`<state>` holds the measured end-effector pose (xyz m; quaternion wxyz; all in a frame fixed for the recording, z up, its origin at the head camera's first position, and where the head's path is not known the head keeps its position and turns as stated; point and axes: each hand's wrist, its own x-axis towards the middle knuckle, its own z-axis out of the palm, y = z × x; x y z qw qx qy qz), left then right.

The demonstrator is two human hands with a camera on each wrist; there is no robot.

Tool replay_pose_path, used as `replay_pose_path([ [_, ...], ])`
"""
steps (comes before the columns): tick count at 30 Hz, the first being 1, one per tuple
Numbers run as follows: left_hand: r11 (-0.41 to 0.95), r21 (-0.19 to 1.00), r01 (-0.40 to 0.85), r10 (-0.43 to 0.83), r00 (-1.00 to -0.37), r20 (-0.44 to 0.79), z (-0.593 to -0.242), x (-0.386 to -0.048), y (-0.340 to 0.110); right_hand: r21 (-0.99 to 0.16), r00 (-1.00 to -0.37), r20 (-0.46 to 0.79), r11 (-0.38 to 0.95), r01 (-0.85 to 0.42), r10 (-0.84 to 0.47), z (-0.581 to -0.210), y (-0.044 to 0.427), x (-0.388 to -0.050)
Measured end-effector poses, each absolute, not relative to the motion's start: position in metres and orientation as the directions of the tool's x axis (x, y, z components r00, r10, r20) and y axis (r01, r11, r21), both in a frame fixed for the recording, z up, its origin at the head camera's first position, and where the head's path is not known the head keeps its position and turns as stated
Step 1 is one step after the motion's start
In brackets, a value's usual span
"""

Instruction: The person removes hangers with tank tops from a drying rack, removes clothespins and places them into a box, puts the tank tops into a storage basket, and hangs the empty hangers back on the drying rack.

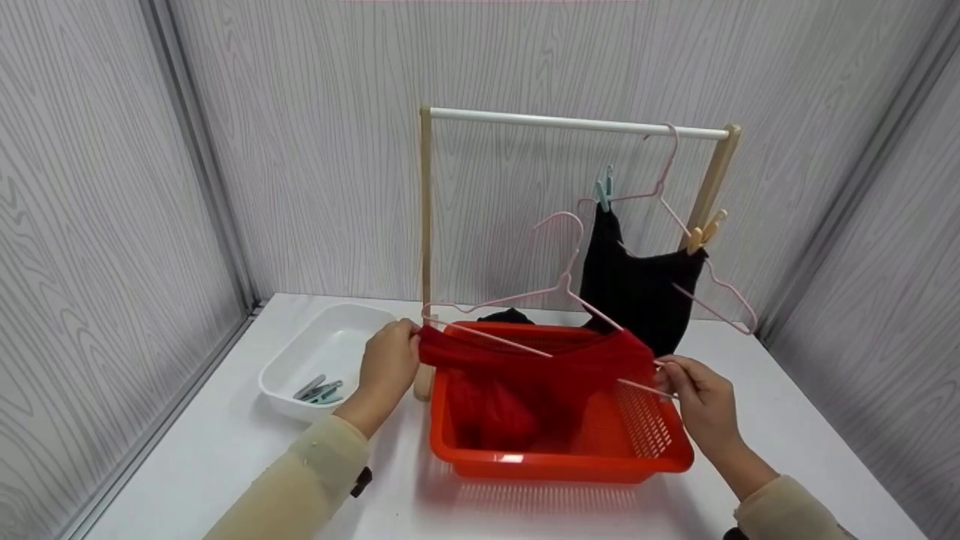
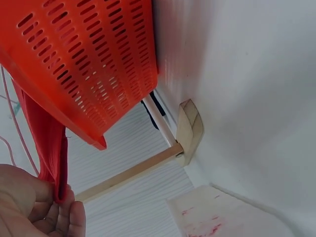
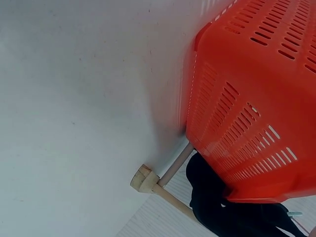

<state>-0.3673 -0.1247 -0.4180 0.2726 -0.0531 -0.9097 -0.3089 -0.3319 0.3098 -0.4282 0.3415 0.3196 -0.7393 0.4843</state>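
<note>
My left hand (image 1: 388, 356) pinches the left end of a red garment (image 1: 525, 367), its cloth folded between thumb and fingers in the left wrist view. A pink hanger (image 1: 564, 283) passes through the garment above the red basket (image 1: 555, 466), its hook upright and off the rail. With curled fingers my right hand (image 1: 705, 401) grips the hanger's right end; whether it pinches cloth too, I cannot tell. More red cloth (image 1: 502, 412) lies inside the basket. Only a sliver of the right hand enters the right wrist view.
Behind the basket stands a rack with a white rail (image 1: 570, 121). A black garment (image 1: 637, 289) hangs from it on another pink hanger, held by a teal clip (image 1: 604, 191) and yellow clips (image 1: 705, 232). At left, a white tub (image 1: 281, 367) holds several clips (image 1: 321, 390).
</note>
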Motion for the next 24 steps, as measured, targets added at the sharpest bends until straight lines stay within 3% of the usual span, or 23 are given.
replay_pose_path([
  [24, 0.763, 0.534, 0.364, 0.026, -0.843, 0.537, -0.421, -0.354, -0.092, -0.494, -0.556, 0.818, 0.312, -0.811, -0.149, -0.426, 0.306, -0.335],
])
